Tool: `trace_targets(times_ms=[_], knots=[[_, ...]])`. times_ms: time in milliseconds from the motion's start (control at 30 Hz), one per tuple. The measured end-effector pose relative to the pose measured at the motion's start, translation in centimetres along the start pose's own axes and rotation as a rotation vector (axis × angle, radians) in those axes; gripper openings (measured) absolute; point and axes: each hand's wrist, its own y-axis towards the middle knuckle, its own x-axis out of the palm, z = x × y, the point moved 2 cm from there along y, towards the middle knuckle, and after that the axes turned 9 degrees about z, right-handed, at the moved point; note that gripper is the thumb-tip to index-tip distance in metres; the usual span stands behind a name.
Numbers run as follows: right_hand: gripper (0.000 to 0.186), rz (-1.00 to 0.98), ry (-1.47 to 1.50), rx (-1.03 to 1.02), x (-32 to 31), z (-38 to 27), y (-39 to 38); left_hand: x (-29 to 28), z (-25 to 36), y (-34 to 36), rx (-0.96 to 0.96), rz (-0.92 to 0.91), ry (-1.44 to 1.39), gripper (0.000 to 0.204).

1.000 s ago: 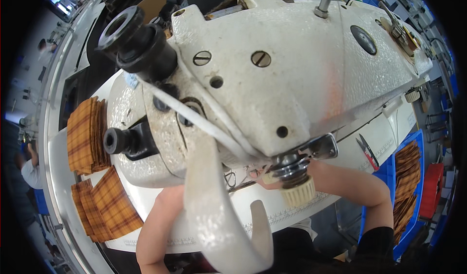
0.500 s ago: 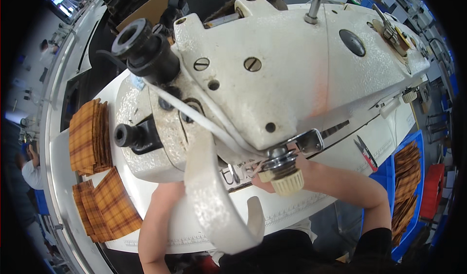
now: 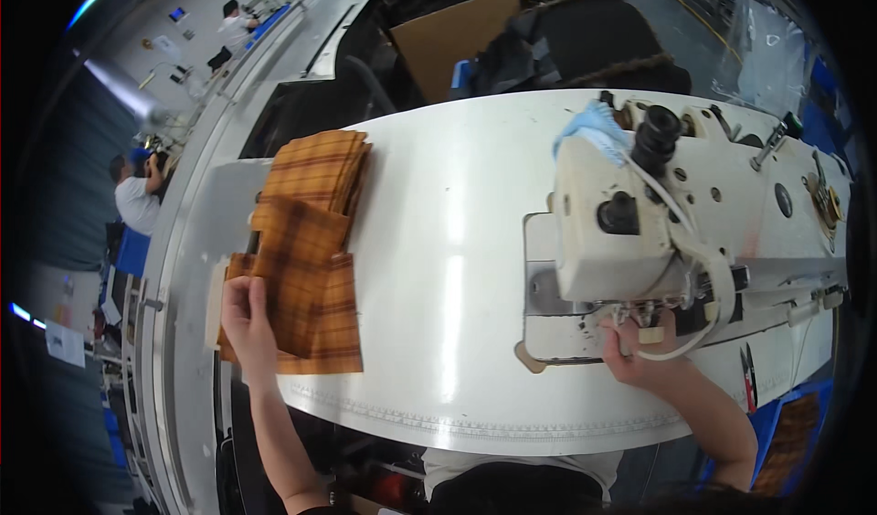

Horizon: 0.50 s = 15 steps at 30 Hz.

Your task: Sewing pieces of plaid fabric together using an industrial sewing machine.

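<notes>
Logging left hand (image 3: pixel 248 321) out from behind machine (image 3: pixel 598 264) | pinching cloth (image 3: pixel 300 273), so a piece is in hand | right hand (image 3: pixel 647 355) at machine, fingers: I can't tell

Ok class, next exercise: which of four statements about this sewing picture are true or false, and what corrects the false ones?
1. The left hand holds a plaid fabric piece. True.
2. The right hand touches that same piece. False: it is at the sewing machine.
3. A light-blue cloth lies on the sewing machine. True.
4. The red-handled snips lie beside the left hand. False: they lie toward the right end of the white table.
</notes>
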Motion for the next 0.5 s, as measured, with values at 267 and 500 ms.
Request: trace_targets(times_ms=[267, 500], knots=[[0.030, 0.107, 0.193, -0.186, -0.4, -3.3, 2.8, -9.2, -3.8, -0.3, 0.278, -0.150, 0.639, 0.022], [0.039, -0.096, 0.386, -0.489, 1.7, -8.9, 4.9, -3.2, -0.4, -7.8, 0.589, -0.626, 0.577, 0.023]])
